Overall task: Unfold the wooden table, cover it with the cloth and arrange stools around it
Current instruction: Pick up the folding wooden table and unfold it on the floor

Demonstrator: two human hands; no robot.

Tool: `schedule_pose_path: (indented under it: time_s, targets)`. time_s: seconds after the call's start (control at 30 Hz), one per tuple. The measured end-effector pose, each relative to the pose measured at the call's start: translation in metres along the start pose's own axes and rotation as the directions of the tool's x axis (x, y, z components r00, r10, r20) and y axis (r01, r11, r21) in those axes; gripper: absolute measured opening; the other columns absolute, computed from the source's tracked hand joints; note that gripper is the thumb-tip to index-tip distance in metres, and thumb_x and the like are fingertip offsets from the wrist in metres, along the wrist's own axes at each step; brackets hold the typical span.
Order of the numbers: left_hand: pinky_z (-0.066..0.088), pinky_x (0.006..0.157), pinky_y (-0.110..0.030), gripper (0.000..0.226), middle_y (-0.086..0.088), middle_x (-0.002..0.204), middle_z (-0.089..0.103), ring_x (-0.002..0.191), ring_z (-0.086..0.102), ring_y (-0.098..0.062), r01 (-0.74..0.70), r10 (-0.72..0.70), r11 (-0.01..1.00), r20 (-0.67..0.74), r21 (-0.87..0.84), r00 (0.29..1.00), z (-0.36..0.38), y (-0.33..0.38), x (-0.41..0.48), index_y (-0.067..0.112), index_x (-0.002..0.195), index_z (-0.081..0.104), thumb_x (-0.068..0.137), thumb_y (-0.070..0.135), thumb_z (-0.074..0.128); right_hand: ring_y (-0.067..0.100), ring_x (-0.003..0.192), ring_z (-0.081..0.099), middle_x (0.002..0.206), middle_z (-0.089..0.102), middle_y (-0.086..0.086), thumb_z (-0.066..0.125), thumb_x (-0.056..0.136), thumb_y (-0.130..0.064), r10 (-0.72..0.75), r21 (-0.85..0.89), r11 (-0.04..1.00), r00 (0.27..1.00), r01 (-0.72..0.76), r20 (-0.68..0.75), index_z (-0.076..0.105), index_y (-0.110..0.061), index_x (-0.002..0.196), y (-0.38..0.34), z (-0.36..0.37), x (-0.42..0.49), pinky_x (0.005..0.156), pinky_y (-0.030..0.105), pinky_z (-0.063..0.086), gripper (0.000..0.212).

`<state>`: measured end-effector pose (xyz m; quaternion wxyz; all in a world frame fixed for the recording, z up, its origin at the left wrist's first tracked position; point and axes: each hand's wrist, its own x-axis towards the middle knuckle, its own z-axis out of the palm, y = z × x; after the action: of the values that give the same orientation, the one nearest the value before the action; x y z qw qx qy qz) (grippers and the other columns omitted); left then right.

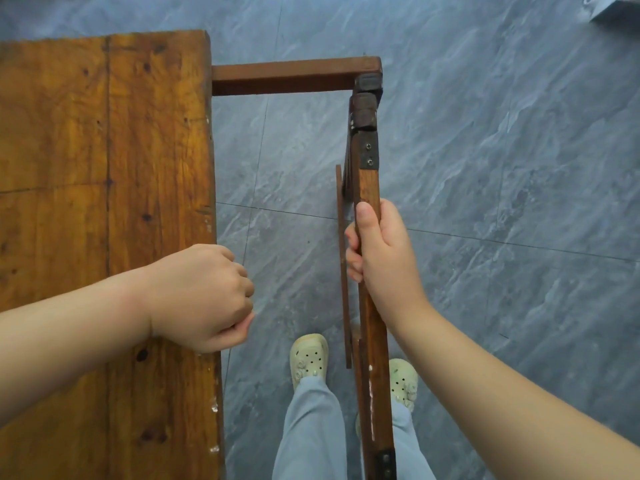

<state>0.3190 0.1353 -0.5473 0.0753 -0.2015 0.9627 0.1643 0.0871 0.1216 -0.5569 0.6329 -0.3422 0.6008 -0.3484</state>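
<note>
The wooden table [104, 168] fills the left half of the view as a worn orange-brown plank top. From its right edge a dark rail [287, 76] runs right to a hinged corner block [367, 98]. A long frame rail [369, 188] runs from that corner toward me. My right hand [377, 251] is wrapped around this frame rail about midway. A thin dark slat [343, 271] hangs just left of it. My left hand [204, 296] is a closed fist over the table's right edge; whether it grips the edge is hidden.
Grey marbled floor tiles [502, 168] lie all around on the right. My two feet in pale green clogs [310, 358] stand between the table top and the frame rail. A grey object's corner [616, 8] shows at the top right.
</note>
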Motion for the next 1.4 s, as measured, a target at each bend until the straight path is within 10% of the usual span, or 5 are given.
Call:
schedule_pose_path:
  time_s: [0.2,0.4,0.53,0.73,1.4]
  targets:
    - [0.035,0.044,-0.024,0.038,0.004,0.04,0.039,0.034,0.038,-0.018,0.026,-0.025,0.999,-0.037,0.044,0.999,-0.026,0.012,0.0,0.018,0.04,0.043,0.076,0.031,0.046,-0.003,0.061,0.052,0.076,0.053,-0.008,0.04,0.1,-0.034,-0.177,-0.481,0.873,0.972,0.082,-0.155,0.046,-0.014,0.108,-0.001,0.007,-0.004,0.05,0.011,0.037,0.022]
    - [0.03,0.045,-0.024,0.036,0.003,0.04,0.038,0.034,0.038,-0.019,0.027,-0.026,0.996,-0.022,0.084,0.999,-0.033,0.015,0.001,0.018,0.04,0.041,0.073,0.032,0.047,0.009,0.045,0.036,0.065,0.043,-0.005,0.04,0.101,-0.031,0.01,0.052,0.999,1.0,-0.011,0.02,0.044,-0.013,0.096,-0.001,0.001,0.0,0.04,0.022,0.03,0.02]
    - [0.032,0.047,-0.023,0.036,0.003,0.041,0.04,0.034,0.04,-0.019,0.041,-0.041,0.995,-0.006,0.091,0.999,-0.037,0.011,-0.008,0.017,0.04,0.044,0.073,0.032,0.048,0.005,0.058,0.048,0.071,0.049,-0.011,0.04,0.1,-0.036,-0.151,-0.434,0.897,0.979,0.076,-0.141,0.04,-0.024,0.097,0.003,0.018,-0.001,0.048,0.014,0.038,0.012]
    - [0.036,0.044,-0.025,0.036,0.002,0.041,0.043,0.035,0.043,-0.022,0.074,-0.075,0.993,0.007,0.093,0.997,-0.037,0.017,-0.019,0.016,0.04,0.045,0.073,0.032,0.046,0.007,0.045,0.035,0.065,0.043,-0.005,0.039,0.101,-0.033,0.024,0.107,0.994,0.994,-0.035,0.105,0.043,-0.014,0.093,0.002,0.018,-0.001,0.04,0.021,0.03,0.021]
    - [0.033,0.046,-0.023,0.043,0.002,0.04,0.039,0.035,0.037,-0.02,0.012,-0.005,0.998,-0.115,0.06,0.993,-0.034,0.024,0.029,0.015,0.038,0.043,0.079,0.03,0.04,0.007,0.046,0.039,0.065,0.045,-0.004,0.037,0.102,-0.032,-0.014,-0.064,0.998,1.0,0.012,-0.027,0.047,-0.014,0.096,-0.014,-0.028,-0.004,0.04,0.02,0.034,0.022]
